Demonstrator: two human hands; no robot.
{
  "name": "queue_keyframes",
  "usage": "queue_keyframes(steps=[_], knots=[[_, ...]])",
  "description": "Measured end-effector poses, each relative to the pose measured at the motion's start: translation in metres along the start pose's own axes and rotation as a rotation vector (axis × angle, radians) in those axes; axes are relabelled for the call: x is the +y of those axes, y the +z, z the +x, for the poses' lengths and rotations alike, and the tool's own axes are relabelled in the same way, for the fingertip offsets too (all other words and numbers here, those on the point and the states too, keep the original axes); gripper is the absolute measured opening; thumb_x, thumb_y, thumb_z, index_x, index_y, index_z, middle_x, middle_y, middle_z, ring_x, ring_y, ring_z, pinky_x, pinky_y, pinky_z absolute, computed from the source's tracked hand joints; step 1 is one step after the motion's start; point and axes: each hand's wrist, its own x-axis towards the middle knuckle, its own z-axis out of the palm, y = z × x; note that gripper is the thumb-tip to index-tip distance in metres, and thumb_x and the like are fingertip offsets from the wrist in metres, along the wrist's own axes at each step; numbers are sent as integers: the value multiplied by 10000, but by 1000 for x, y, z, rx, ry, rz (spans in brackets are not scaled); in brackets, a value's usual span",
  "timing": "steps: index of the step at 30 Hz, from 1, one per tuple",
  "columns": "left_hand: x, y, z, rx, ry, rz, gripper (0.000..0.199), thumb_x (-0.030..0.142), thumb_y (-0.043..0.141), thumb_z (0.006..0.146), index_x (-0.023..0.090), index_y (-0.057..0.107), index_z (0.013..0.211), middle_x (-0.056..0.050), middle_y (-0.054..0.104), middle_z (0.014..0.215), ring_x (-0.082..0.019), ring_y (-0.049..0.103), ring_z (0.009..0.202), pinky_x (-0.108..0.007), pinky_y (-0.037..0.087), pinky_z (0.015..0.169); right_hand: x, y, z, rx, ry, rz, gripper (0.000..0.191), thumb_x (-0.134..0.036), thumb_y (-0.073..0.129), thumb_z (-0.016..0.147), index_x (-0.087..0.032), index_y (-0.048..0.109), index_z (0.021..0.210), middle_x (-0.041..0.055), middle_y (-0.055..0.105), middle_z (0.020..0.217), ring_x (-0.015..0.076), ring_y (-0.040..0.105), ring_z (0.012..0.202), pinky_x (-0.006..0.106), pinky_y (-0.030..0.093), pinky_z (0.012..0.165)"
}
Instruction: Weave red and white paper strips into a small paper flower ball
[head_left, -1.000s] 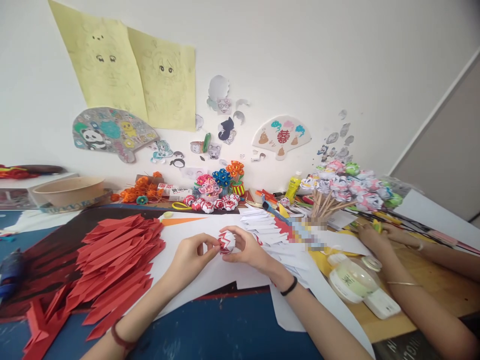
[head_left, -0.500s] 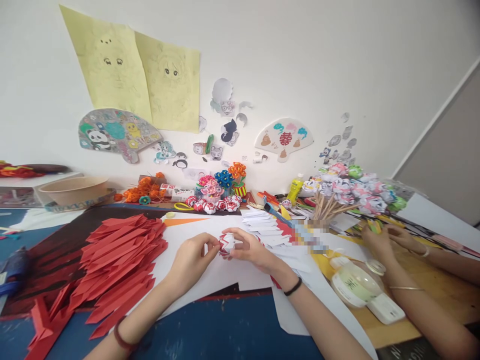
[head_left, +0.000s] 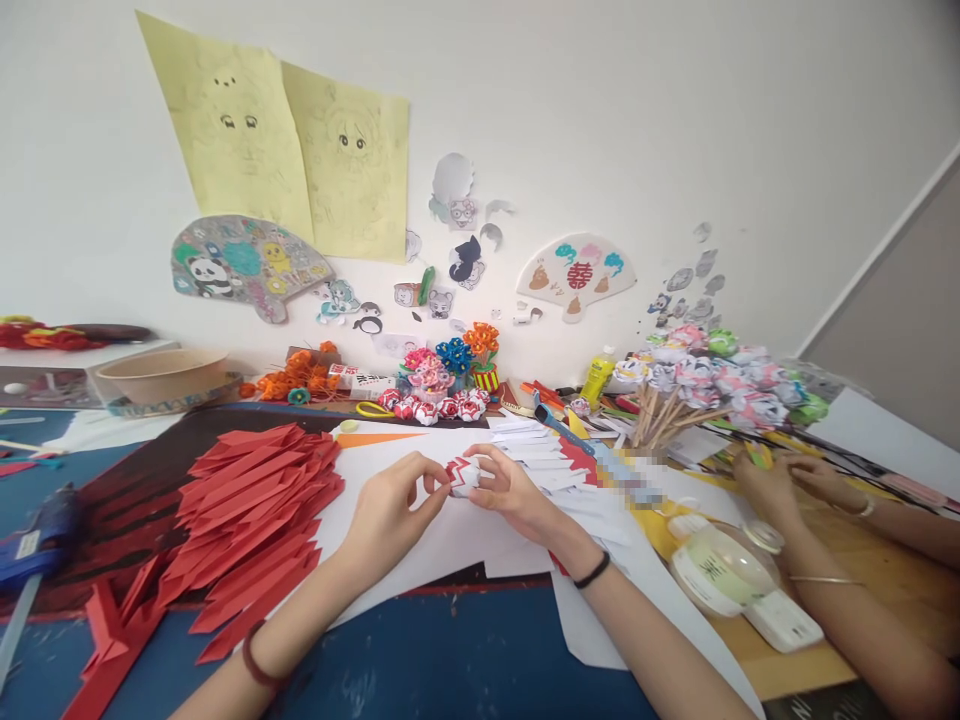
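In the head view, two bare hands meet over white paper at the middle of the table, sharing one red-and-white folded paper ball. The left hand pinches its left edge between thumb and forefinger; the right hand curls its fingers around the other side. One heap of red folded strips (too overlapped to count) lies left of them, one spread of white strips right. One blue glue gun sits at far left. Behind stand three small flower bunches: pink, blue, orange. Two fan-shaped boards and two yellow sheets hang on the wall. At right, a co-worker's two hands work near one clear bottle.
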Motion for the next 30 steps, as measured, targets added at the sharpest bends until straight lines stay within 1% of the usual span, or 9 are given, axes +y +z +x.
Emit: queue_keyframes(steps=[5,9,14,18,20,23,27,30], knots=[[0,2,0,-47,16,34,78,252,554,863,244,620,904,42,608,802,-94,465,582,-235,362,600,1,1,0,-1,-22,16,526,-280,810,705,-279,494,1126,17,556,1074,131,565,899,246,446,762],[-1,4,-1,-59,0,26,76,269,556,870,245,622,898,43,613,798,-96,466,584,-235,365,603,3,0,1,1,-24,2,527,-273,815,699,-277,492,1116,21,557,1091,141,564,921,260,443,782],[-3,5,-1,-63,6,79,87,295,554,884,244,624,879,46,624,802,-97,468,583,-238,359,600,4,-1,1,24,-34,-26,527,-275,823,684,-281,498,1099,17,549,1099,141,553,927,264,445,794],[-3,4,-1,-67,21,146,104,306,538,901,246,620,877,49,638,831,-98,513,604,-240,359,600,6,-1,3,43,-52,-63,527,-294,823,679,-279,493,1090,19,539,1095,143,547,918,271,448,791],[-4,4,-3,-65,56,220,112,299,519,914,242,611,886,43,640,837,-105,553,628,-244,357,597,7,0,3,51,-68,-89,527,-298,823,679,-270,490,1086,19,536,1084,141,552,915,277,446,805],[-5,8,-6,-8,151,420,154,279,459,944,221,599,915,16,648,847,-118,585,629,-258,345,576,10,3,4,75,-92,-138,523,-301,827,674,-258,481,1065,18,536,1073,146,568,927,286,452,827],[-9,17,-9,160,292,719,211,246,419,963,207,609,881,0,640,761,-118,538,543,-293,308,548,16,8,4,128,-93,-188,501,-323,809,698,-265,453,1046,11,535,1067,136,583,877,286,477,784],[-10,21,-11,189,365,814,225,222,426,963,209,621,850,-4,632,723,-118,539,554,-308,308,564,18,9,4,146,-93,-201,500,-338,809,695,-264,447,1033,9,534,1062,128,583,854,284,485,771]])
